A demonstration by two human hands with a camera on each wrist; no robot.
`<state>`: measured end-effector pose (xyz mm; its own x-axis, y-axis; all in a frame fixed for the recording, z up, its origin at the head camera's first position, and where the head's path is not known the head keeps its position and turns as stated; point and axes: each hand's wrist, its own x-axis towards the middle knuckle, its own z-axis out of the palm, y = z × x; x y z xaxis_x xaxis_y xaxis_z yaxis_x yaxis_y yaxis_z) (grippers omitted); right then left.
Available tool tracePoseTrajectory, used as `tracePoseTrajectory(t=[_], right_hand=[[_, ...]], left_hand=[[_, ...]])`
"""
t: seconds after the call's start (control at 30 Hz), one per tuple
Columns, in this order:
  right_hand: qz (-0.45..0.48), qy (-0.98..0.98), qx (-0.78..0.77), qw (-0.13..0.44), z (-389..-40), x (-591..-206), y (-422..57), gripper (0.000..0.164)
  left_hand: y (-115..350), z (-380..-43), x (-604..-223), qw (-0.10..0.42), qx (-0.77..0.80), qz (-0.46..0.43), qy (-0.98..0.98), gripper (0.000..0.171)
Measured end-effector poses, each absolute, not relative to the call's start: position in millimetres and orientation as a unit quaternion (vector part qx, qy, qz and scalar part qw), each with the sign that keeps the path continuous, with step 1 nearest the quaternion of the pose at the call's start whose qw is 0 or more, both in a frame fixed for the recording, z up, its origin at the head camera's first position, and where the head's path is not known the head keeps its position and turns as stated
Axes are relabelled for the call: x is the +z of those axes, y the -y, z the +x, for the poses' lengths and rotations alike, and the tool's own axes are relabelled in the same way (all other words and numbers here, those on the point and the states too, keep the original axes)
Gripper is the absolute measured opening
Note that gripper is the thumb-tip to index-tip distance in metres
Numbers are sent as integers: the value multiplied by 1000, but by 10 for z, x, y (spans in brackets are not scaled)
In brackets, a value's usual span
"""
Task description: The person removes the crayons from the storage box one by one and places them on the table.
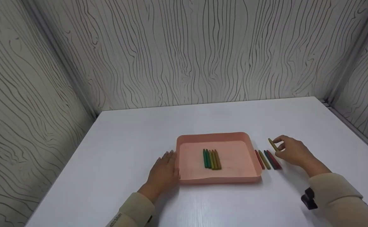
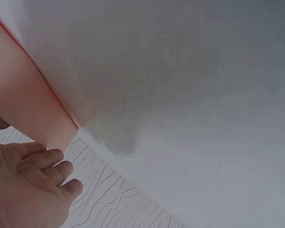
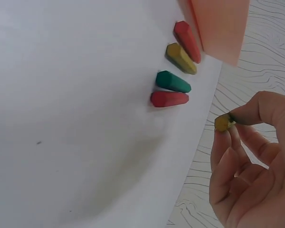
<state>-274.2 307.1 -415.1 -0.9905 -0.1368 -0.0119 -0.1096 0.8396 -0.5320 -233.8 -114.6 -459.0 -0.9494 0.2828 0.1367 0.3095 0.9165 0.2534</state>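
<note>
Resting against the left wall of a shallow, salmon-pink rectangular tray (image 1: 220, 180), which looks like thin plastic, the left hand (image 1: 163, 171) has its fingers relaxed and close together, clamped on nothing. The tray seems light and fairly stiff, and could slide on the smooth white tabletop (image 1: 124, 142), so a flat palm on its wall should steady it well enough. Inside, left of its middle, two green faceted crayons (image 1: 208, 159) and three yellow-to-brown crayons (image 1: 215, 160) lie side by side, tapered tips to the far side. Just right of the tray, on the tabletop, lie a bright red hexagonal crayon (image 3: 187, 42), a mustard-yellow one (image 3: 181, 59), then a dark green one (image 3: 173, 81) and a deeper red one (image 3: 169, 99) close together. Farthest right, the right hand (image 1: 293, 153) pinches an olive-yellow six-sided crayon (image 1: 273, 144) between thumb and fingers, raised above the tabletop, its narrow tip pointing far and left. It should be very light, rigid but brittle, and perhaps slightly waxy; the flat facets ought to resist rolling. A gentle pinch around the thicker body suits it best, since sideways force on the tip might snap it.
</note>
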Motion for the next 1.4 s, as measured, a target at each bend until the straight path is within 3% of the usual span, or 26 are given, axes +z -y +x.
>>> tracePoseTrajectory(t=[0.4, 1.4], right_hand=[[-29, -959, -274, 60, -2716, -4329, -3154, 42], [-30, -952, -291, 90, -2735, -4474, -3235, 46]], left_hand=[[1151, -2326, -4614, 73, -136, -159, 975, 51], [1126, -2316, -4573, 41, -141, -141, 979, 52]])
